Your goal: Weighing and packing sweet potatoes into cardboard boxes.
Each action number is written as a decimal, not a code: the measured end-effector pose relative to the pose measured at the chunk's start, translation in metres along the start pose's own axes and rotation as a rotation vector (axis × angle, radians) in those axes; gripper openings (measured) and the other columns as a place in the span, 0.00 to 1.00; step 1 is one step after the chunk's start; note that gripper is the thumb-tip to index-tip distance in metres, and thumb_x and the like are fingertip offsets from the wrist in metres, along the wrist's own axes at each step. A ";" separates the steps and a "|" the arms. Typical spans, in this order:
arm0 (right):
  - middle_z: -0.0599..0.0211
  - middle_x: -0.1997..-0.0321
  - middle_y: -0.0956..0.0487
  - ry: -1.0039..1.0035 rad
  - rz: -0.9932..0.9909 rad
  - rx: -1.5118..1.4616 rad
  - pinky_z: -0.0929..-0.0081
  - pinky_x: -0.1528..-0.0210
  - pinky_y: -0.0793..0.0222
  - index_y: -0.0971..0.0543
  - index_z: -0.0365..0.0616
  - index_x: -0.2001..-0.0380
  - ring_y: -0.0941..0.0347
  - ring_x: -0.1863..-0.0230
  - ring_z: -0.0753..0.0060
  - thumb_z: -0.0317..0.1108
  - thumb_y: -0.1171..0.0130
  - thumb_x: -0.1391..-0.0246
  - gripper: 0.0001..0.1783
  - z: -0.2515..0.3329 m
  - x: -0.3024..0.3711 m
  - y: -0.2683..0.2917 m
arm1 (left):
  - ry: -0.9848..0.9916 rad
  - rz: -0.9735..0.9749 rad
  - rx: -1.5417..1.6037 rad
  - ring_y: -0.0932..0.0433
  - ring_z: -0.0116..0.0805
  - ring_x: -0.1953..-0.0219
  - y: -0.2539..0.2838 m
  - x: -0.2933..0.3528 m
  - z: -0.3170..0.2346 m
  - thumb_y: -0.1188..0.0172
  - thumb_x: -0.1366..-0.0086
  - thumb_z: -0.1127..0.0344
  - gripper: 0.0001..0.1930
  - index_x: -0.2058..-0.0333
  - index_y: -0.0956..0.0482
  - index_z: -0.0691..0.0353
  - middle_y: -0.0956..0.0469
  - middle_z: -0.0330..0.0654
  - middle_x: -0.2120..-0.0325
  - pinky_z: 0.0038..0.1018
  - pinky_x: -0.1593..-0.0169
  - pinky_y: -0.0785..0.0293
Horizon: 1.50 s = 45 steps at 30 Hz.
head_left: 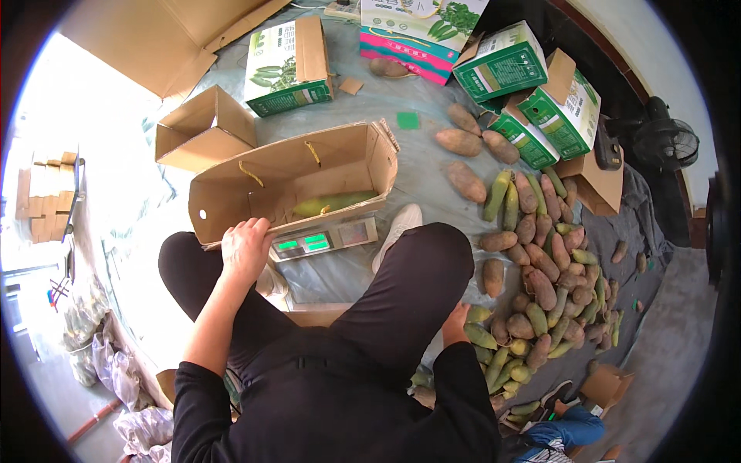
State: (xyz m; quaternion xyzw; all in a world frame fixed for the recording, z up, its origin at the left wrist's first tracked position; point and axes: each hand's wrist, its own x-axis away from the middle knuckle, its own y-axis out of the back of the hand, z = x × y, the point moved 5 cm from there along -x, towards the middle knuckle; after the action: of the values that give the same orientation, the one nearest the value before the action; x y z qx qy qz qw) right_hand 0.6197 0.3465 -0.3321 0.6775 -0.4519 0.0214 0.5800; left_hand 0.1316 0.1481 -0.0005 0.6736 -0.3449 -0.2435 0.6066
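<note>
In front of me an open cardboard box [289, 166] with yellow rope handles rests on a digital scale [356, 233] with lit green displays. One long green radish [333, 202] lies in the box. My left hand [245, 245] is closed over the box's near left edge, fingers on the rim. By my right thigh, my right hand [457, 320] is beside a heap of green radishes and reddish-brown tubers [543, 289]. My thigh and sleeve partly cover that hand, and its fingers cannot be made out.
A smaller open carton [207, 131] stands left of the box, with a printed green-and-white box [288, 65] behind it. More printed boxes [502, 65] are stacked at the far right, near a black fan [665, 137]. Another person's blue-clad leg [567, 428] shows at the lower right.
</note>
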 end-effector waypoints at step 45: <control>0.57 0.57 0.22 -0.250 -0.591 -1.371 0.68 0.51 0.31 0.24 0.41 0.58 0.26 0.54 0.62 0.34 0.37 0.56 0.19 -0.084 -0.127 0.306 | -0.029 -0.026 -0.009 0.25 0.49 0.67 -0.002 0.003 0.005 0.43 0.44 0.67 0.05 0.71 0.28 0.61 0.25 0.46 0.73 0.41 0.63 0.32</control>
State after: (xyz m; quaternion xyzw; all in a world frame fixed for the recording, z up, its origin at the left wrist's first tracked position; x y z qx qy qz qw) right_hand 0.3910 0.5136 -0.1406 0.2552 -0.2262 -0.4979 0.7974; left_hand 0.1301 0.1429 -0.0030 0.6717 -0.3438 -0.2629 0.6013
